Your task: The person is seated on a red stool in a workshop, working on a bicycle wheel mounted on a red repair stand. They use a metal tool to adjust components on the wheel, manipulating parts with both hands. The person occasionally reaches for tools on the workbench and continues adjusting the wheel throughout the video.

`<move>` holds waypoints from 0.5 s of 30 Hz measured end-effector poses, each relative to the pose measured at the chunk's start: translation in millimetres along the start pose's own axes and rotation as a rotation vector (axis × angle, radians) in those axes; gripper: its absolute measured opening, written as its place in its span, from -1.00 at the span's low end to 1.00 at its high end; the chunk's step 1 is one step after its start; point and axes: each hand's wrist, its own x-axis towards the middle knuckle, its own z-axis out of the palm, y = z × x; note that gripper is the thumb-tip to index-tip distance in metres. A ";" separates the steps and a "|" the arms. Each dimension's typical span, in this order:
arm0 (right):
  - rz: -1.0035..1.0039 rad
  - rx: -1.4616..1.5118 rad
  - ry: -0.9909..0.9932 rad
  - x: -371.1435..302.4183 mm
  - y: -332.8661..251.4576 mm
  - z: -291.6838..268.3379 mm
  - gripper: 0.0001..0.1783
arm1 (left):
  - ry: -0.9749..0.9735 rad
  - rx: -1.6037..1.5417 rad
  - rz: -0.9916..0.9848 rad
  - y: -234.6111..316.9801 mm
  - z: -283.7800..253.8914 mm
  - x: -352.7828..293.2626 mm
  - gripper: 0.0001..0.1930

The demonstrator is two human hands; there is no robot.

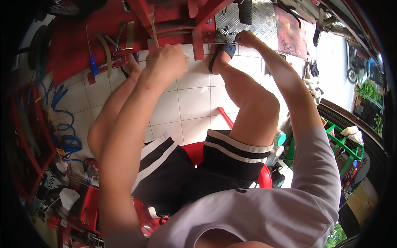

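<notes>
My left hand (pixel 168 62) is closed in front of the red metal frame. A thin tan rod (pixel 154 31) runs up from its knuckles; the fingers' far side is hidden. Farther right, the fingers of my right hand (pixel 247 39) are pinched together at the edge of a silver tread plate (pixel 262 20). Small greyish metal parts (pixel 223 35) lie just left of those fingers. What the right fingers hold, if anything, is too small to make out. Left of my left hand lie a blue-handled screwdriver (pixel 94 66), a curved tan strip (pixel 103 53) and wrenches (pixel 119 36) on the red platform (pixel 74 45).
The red frame (pixel 175 25) rises between my hands. A black rubber-covered pedal (pixel 245 13) hangs over the tread plate. Coiled blue hose (pixel 71 142) lies on the tiled floor at left. I sit on a red plastic chair (pixel 193 153); a green rack (pixel 343 142) stands at right.
</notes>
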 end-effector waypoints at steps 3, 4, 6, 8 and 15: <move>-0.018 -0.332 0.055 15.7 8.7 13.3 -0.78 | -0.067 -0.008 0.075 9.6 7.8 1.7 -0.67; -0.012 -0.221 0.092 23.7 -14.3 11.6 -0.78 | -0.102 -0.009 0.045 8.1 5.6 -3.6 -0.67; 0.013 -0.006 0.161 26.5 -67.0 -9.0 -0.79 | -0.075 0.026 0.019 1.5 10.2 -6.3 -0.68; -0.165 0.104 0.327 30.5 -80.3 -11.2 -0.77 | -0.082 0.030 0.039 3.9 13.2 -1.9 -0.69; -0.083 -0.035 0.336 53.4 -104.4 -4.8 -0.62 | -0.105 -0.025 0.057 10.3 18.7 -3.3 -0.73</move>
